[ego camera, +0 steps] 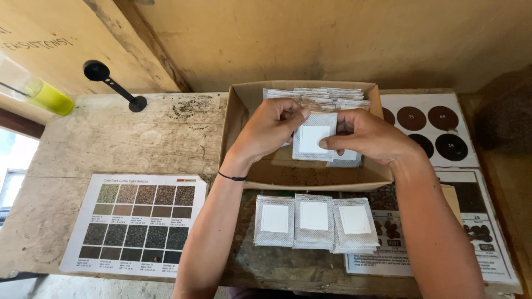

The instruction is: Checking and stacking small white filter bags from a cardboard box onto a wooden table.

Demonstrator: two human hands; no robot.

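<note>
Nearest us, low in the frame's centre, three silver sachets (316,221) lie side by side on the wooden bench (127,138). Above them, over the cardboard box (235,119), our left hand (271,124) and right hand (368,135) both pinch one sachet (314,137) by its edges. We judge it best to keep it flat, label toward us, fingertips clear of the white patch.

Silver sachet (313,137) — white square label, upright, face-on — above the cardboard box (310,178).
</note>
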